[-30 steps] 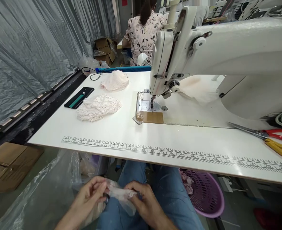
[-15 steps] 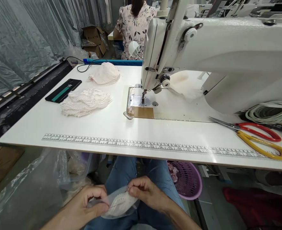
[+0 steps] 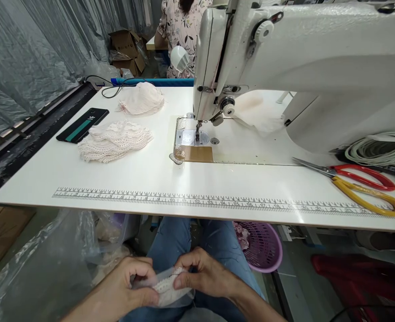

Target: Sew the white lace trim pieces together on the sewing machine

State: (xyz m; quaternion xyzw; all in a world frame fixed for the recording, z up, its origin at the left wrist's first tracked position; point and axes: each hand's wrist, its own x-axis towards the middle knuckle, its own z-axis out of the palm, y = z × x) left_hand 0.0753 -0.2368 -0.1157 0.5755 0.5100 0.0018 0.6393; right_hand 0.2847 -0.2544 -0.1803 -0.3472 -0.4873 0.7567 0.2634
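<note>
Over my lap, my left hand [image 3: 135, 281] and my right hand [image 3: 202, 273] pinch a small piece of cream lace-edged fabric [image 3: 172, 288] with sheer white material around it. My left fingers are closed on its left end, my right thumb and fingers on its upper right edge. Parts of the piece are hidden behind the fingers. On the table above lie a pile of cream lace pieces [image 3: 115, 141] and a pale pink fabric pile [image 3: 142, 98]. The sewing machine [image 3: 244, 67] stands beyond my hands, with white fabric [image 3: 257, 114] behind its needle.
Red-and-yellow scissors [image 3: 358, 183] lie at the table's right, near a coil of pale cord [image 3: 378, 150]. A black phone [image 3: 83, 125] rests at left. A purple basket [image 3: 264, 248] stands below the table edge. A person [image 3: 184, 36] sits beyond the machine.
My hands have drawn slightly closer together on the lace-edged piece, and its lace edge now shows more plainly between them. The view has shifted a little, moving the table contents left and up.
</note>
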